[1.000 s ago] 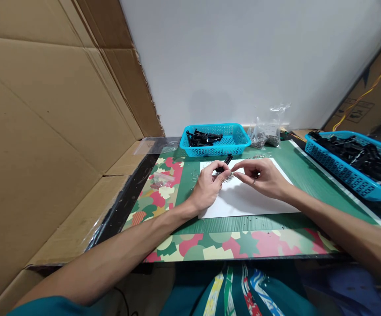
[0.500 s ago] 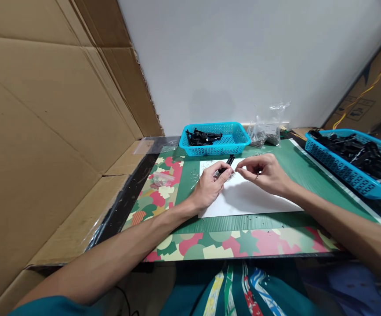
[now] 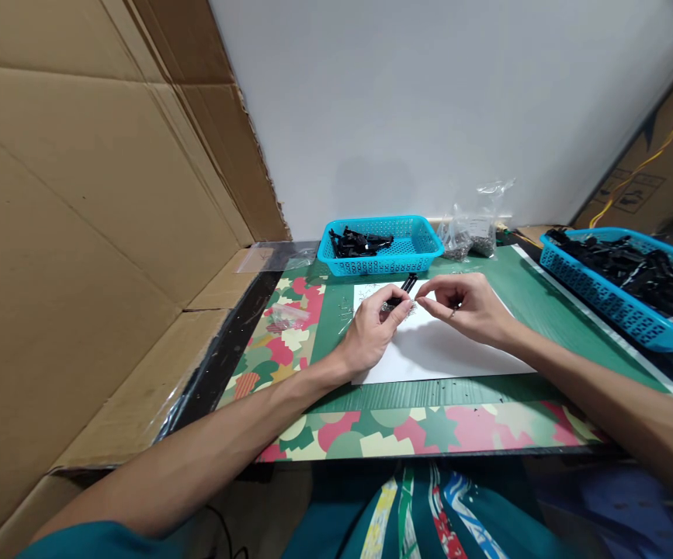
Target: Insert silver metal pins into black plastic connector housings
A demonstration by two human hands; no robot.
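Over the white sheet [image 3: 446, 359], my left hand [image 3: 372, 328] grips a small black part [image 3: 409, 282] between thumb and fingers, its two-pronged end pointing up and right. My right hand [image 3: 469, 307] is close beside it, thumb and index fingertip pinched near the part; whatever they hold is too small to make out. Something small and dark also shows under the curled fingers of my right hand. Thin metal pieces [image 3: 365, 290] lie scattered on the sheet and just left of it.
A blue basket [image 3: 336, 266] with black parts stands behind the sheet. Another blue basket [image 3: 615, 304], full of black parts, is at right. Plastic bags [image 3: 480, 237] of small pieces lean by the wall. Cardboard [image 3: 80, 194] rises at left.
The view has shifted very slightly. My right fingertips stay close to the black part in my left hand, with barely any movement.
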